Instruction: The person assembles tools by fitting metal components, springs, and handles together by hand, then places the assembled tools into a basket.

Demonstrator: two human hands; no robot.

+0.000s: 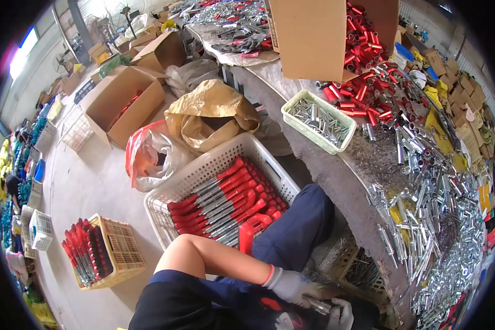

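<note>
Low in the head view, just in front of your lap, your gloved left hand (pixel 291 286) is curled around a short metal piece (pixel 319 306). Your gloved right hand (pixel 341 316) is at its other end, fingers bent; whether they are clamped on it or only touching, you cannot tell from this angle. The piece lies between your two hands, above your dark clothing, and its finer details are too small to make out.

Beside your knee (pixel 305 217), the big white basket (pixel 159 225) holds rows of red-and-silver tools (pixel 220 201), and more red-and-silver tools stand in the small tan basket (pixel 127 250) farther to your left. Those look like assembled pieces, so a good batch seems done. The one in your hands looks unfinished, though that is a judgement. Plenty seems left: on the bench (pixel 335 190) to your right are heaps of red tubes (pixel 363 93), a pale green tub (pixel 313 139) of metal pins (pixel 319 118), and a broad spread of loose metal parts (pixel 451 242).
</note>
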